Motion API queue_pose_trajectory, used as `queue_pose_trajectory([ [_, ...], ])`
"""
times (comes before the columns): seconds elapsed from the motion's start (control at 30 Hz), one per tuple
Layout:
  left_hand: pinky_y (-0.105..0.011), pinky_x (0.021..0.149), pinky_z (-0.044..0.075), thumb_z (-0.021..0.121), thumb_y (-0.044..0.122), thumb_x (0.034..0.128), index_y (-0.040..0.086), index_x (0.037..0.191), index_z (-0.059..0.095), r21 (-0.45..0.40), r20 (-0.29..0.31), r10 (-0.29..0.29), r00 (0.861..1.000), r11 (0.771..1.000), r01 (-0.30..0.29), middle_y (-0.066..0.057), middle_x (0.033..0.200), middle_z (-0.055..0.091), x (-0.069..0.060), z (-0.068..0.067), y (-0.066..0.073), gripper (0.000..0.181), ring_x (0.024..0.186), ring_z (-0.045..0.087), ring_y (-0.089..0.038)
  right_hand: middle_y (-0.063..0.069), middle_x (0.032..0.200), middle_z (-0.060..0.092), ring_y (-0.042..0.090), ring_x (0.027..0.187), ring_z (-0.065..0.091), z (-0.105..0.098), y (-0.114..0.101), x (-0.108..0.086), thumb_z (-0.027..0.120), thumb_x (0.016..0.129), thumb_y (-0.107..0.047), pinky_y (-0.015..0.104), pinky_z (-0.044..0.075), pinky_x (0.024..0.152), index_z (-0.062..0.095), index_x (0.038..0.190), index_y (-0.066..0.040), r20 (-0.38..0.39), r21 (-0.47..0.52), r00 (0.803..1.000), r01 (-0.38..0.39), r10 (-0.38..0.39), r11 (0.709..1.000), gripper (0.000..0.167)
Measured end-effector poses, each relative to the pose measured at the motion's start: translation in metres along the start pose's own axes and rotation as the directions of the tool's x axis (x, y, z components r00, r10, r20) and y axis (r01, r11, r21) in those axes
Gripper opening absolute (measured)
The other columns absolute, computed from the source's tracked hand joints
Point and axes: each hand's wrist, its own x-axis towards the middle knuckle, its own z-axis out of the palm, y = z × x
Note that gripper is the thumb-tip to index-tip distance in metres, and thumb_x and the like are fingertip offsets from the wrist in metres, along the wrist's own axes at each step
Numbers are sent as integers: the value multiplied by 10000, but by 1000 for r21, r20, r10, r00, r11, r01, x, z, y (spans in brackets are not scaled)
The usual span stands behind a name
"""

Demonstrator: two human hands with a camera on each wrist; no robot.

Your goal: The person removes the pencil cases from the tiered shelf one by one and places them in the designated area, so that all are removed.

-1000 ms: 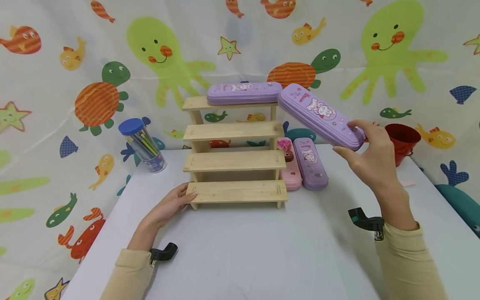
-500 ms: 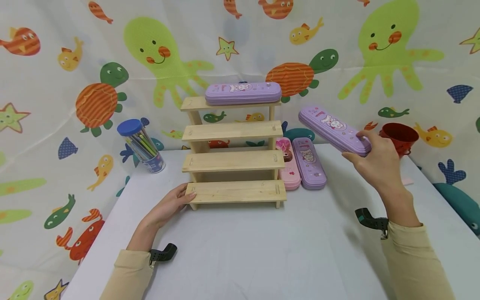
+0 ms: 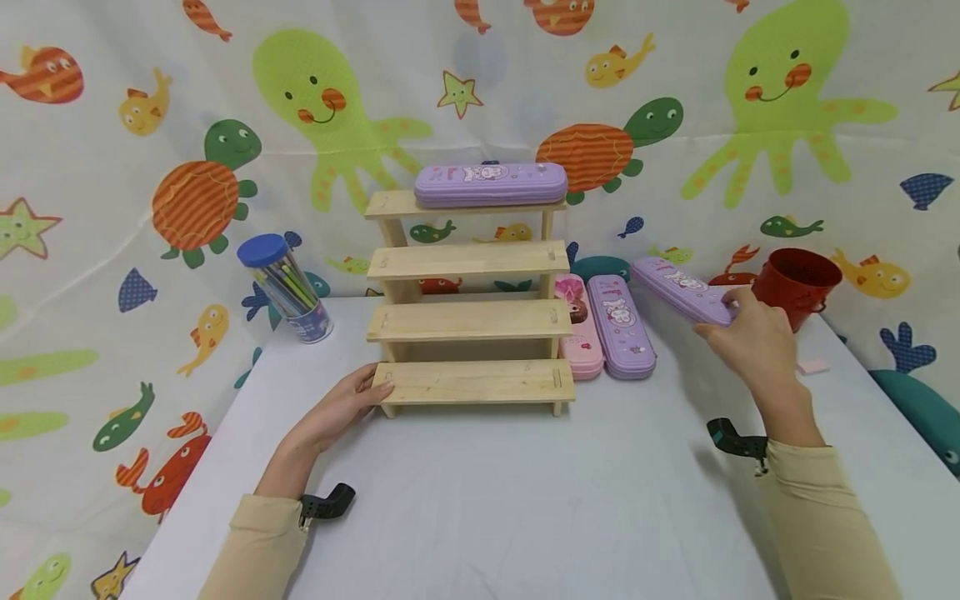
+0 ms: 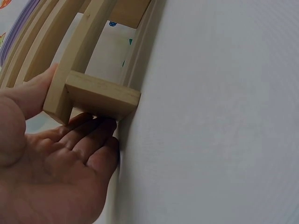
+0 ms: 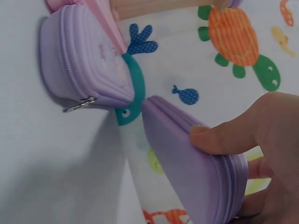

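In the head view my right hand (image 3: 757,342) pinches the near end of a purple zippered pencil case (image 3: 678,287), held slanted above the table's right side. In the right wrist view the thumb presses on one side of that case, with fingers on the other. My left hand (image 3: 341,410) grips the left end of the lowest step of a wooden tiered shelf (image 3: 472,382). Its thumb lies on the board and its fingers reach behind the leg (image 4: 103,95) in the left wrist view. Another purple pencil case (image 3: 491,184) lies along the top step.
Right of the shelf, a pink pencil case (image 3: 583,346) and a purple pencil case (image 3: 621,325) lie side by side. A red bucket (image 3: 798,287) stands beyond my right hand, near a small pink piece (image 3: 813,367). A blue-lidded tub of pens (image 3: 285,287) stands back left.
The purple pencil case in my right hand has come down and moved right, away from the top step. My left hand has stayed on the shelf.
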Motion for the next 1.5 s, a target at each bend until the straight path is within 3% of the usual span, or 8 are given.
queue_pose_trajectory([
  [0.3,-559,1247,126,529,376,1026,9,1585,64,0,11,11,1000,1000,-11,-211,1644,195,0,0,-2,814,1508,248,-357,369,1167,555,493,985,510,17,7,3,698,855,-313,554,489,735,441,1333,58,127,-76,992,-6,16,997,658],
  [0.47,-547,1247,144,528,372,1027,22,1585,82,1,5,10,1000,1000,-10,-201,1637,227,2,0,-1,796,1499,274,-339,364,1268,501,507,1076,497,18,7,2,725,840,-365,607,506,834,353,1443,45,295,-96,955,11,18,995,818],
  [0.57,-528,1249,152,521,352,1034,17,1584,80,-11,14,28,1000,1000,-28,-199,1638,223,4,1,-1,780,1501,267,-329,374,1314,454,525,1124,450,17,7,1,722,839,-403,637,490,864,286,1493,43,355,-100,935,23,14,995,903],
  [0.7,-502,1251,158,509,331,1043,0,1581,74,-30,38,62,997,998,-61,-208,1636,219,7,2,0,767,1500,264,-328,377,1327,430,533,1140,417,16,8,0,705,844,-419,657,475,866,258,1513,34,373,-112,928,42,3,993,923],
  [1.13,-531,1249,152,521,335,1037,2,1582,77,-19,10,30,999,999,-30,-215,1636,217,-2,0,0,777,1492,280,-342,362,1341,441,509,1179,417,22,-1,4,733,839,-420,673,454,946,302,1506,36,453,-82,890,97,-50,992,916],
  [1.5,-538,1252,129,526,344,1032,5,1584,61,-22,11,17,1000,1000,-16,-213,1645,188,-1,1,0,797,1514,236,-352,362,1415,410,537,1259,379,16,-2,-2,728,846,-428,709,413,992,311,1506,45,490,-56,870,93,-54,994,913],
])
